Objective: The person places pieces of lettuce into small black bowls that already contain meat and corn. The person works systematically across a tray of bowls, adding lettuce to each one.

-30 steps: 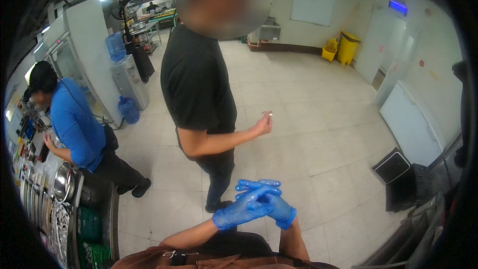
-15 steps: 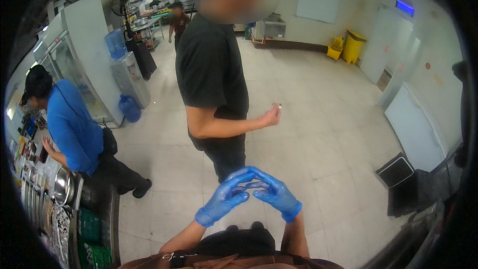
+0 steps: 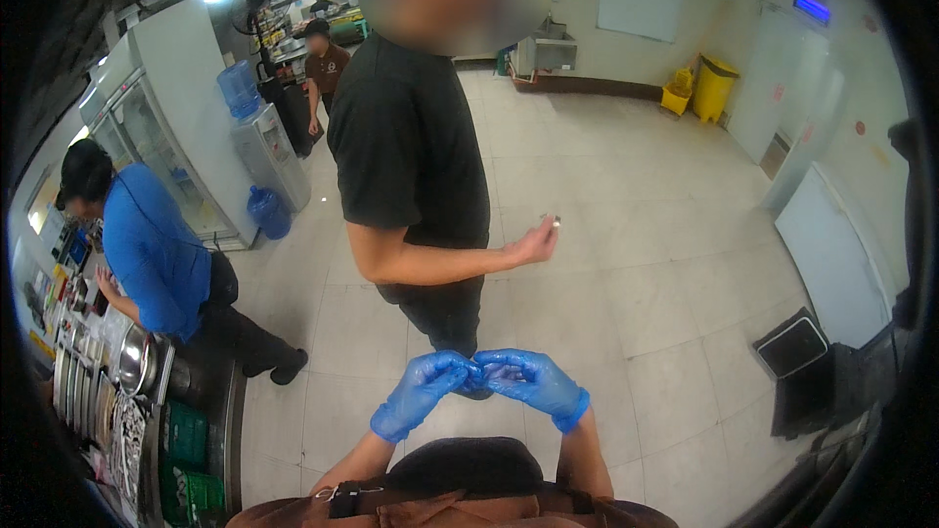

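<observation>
Left hand: gloved, the left hand has its fingers bent inward, tips meeting those of the other hand; whether anything is pinched there, cannot tell.
Right hand: gloved, the right hand has its fingers curved toward the left, tips touching the left hand's; cannot tell if a small thing sits between.
Gloves: thin blue gloves on both hands, cuffs at the wrists, near side of the scene, in front of the wearer's body.
Person in black: person in a black shirt stands just beyond the hands, forearm reaching right, a small whitish item at the fingertips.
Left desk: metal-edged desk, near left; carries a steel bowl; green crates below its top.
Person in blue: person in a blue shirt at that desk, head bent.
Far left: water dispenser beside a glass-fronted cabinet; person in brown beyond.
Far right: metal sink, whiteboard, yellow bin.
Right: white box-like unit near the wall.
Floor: pale tiled floor.
</observation>
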The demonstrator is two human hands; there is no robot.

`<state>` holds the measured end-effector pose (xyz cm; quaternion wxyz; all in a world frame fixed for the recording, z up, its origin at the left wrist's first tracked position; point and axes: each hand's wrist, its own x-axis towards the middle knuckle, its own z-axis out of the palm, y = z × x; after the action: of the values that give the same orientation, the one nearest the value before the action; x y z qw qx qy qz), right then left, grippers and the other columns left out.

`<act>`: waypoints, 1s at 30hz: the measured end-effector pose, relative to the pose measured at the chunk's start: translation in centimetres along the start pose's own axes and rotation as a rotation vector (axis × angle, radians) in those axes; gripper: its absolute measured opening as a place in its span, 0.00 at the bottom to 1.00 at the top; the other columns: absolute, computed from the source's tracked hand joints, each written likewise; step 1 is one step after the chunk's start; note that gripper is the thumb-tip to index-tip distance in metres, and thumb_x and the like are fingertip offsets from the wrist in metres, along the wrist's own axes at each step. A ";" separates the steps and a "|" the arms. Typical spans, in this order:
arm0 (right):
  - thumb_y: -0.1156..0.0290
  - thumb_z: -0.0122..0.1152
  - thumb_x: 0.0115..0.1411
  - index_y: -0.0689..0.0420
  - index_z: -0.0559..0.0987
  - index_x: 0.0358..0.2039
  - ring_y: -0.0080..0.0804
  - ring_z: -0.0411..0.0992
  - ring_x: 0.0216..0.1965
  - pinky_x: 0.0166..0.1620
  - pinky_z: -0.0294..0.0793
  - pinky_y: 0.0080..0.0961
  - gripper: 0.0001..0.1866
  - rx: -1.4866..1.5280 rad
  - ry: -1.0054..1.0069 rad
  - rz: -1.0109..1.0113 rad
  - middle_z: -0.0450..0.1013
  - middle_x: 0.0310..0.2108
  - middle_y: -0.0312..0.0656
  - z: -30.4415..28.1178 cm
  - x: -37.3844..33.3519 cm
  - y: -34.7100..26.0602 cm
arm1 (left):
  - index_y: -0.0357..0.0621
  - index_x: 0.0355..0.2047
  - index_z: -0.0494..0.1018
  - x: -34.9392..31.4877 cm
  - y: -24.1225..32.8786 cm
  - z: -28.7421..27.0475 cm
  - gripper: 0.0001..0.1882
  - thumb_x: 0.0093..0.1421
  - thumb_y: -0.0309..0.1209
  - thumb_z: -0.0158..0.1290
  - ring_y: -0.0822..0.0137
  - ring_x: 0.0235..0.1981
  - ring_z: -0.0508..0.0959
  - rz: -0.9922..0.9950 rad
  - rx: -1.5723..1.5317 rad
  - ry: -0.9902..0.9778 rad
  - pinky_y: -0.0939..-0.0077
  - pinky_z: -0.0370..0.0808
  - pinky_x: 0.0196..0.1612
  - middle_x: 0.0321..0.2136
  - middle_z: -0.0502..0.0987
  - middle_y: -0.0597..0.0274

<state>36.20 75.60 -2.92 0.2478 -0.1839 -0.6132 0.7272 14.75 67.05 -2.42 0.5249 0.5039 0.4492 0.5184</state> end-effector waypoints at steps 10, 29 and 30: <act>0.84 0.55 0.61 0.55 0.54 0.71 0.20 0.73 0.28 0.37 0.77 0.19 0.39 -0.131 0.034 -0.364 0.68 0.61 0.55 -0.1 -1.3 -9.3 | 0.33 0.40 0.78 -2.5 -0.2 -1.5 0.12 0.66 0.29 0.49 0.65 0.37 0.80 -0.033 -0.061 0.012 0.71 0.76 0.41 0.37 0.81 0.54; 0.69 0.63 0.64 0.62 0.77 0.55 0.19 0.73 0.35 0.40 0.75 0.19 0.20 -0.161 0.229 0.047 0.78 0.38 0.36 -4.5 -4.4 -0.3 | 0.36 0.57 0.71 4.3 -4.1 4.6 0.20 0.66 0.31 0.52 0.60 0.48 0.78 -0.154 -0.199 -0.400 0.66 0.75 0.51 0.47 0.78 0.52; 0.69 0.63 0.64 0.62 0.77 0.55 0.20 0.73 0.35 0.40 0.75 0.19 0.20 -0.185 0.258 0.038 0.78 0.38 0.37 -5.9 -4.9 -0.3 | 0.36 0.57 0.71 5.7 -4.3 5.9 0.21 0.66 0.31 0.52 0.61 0.48 0.78 -0.170 -0.195 -0.420 0.66 0.75 0.51 0.47 0.78 0.52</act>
<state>43.57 77.51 -3.89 0.2930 -0.3094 -0.6370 0.6424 21.33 72.52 -5.91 0.6946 0.5079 0.3191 0.3972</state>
